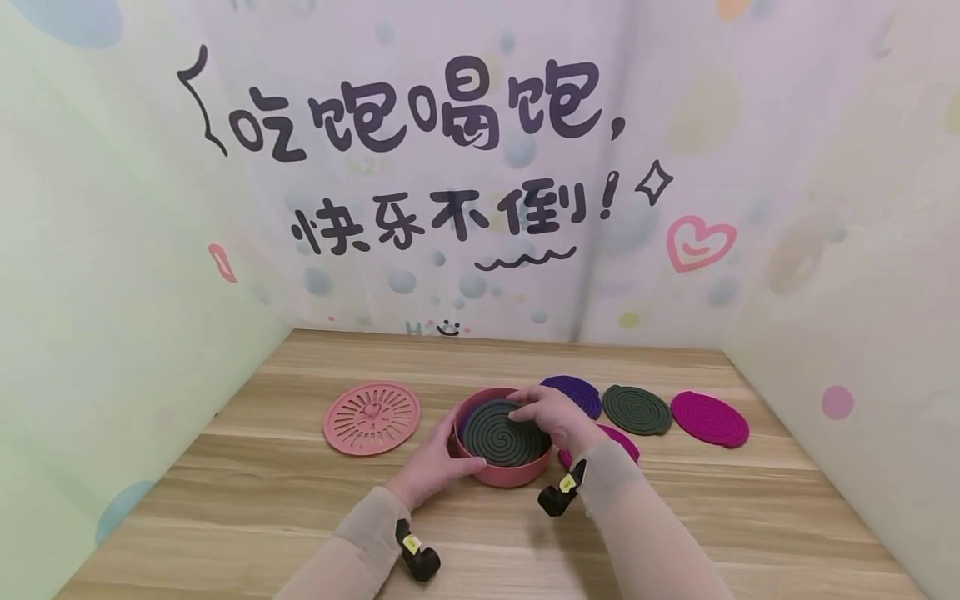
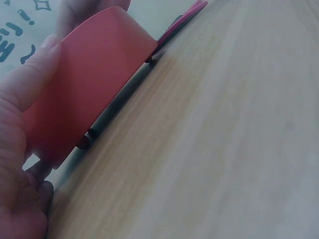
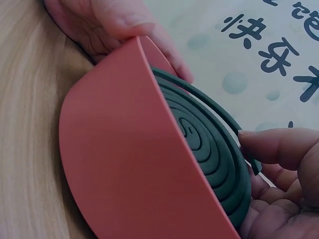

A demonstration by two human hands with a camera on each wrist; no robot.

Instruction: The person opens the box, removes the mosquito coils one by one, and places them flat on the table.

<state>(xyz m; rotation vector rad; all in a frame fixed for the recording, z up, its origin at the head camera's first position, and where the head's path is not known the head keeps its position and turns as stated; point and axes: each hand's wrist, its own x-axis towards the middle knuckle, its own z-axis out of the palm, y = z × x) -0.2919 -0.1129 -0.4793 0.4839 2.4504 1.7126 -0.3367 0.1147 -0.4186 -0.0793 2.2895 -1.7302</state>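
Observation:
A dark green mosquito coil (image 1: 506,435) lies tilted in the mouth of a round coral-pink box (image 1: 512,477). My right hand (image 1: 553,415) pinches the coil's outer edge at the box's right side; in the right wrist view its outermost ring (image 3: 202,95) lifts apart from the inner rings. With my left hand (image 1: 435,468) I grip the box's left wall, thumb along the outside near the front. A sliver of purple coil (image 1: 467,412) shows inside the box beneath the green one. The left wrist view shows small feet (image 2: 83,142) under the box.
Left of the box lies its slotted pink lid (image 1: 372,419) with a small knob. To the right, a purple coil (image 1: 573,396), a green coil (image 1: 637,409) and a magenta coil (image 1: 710,418) lie in a row. Another magenta coil (image 1: 624,442) is partly hidden behind my right wrist.

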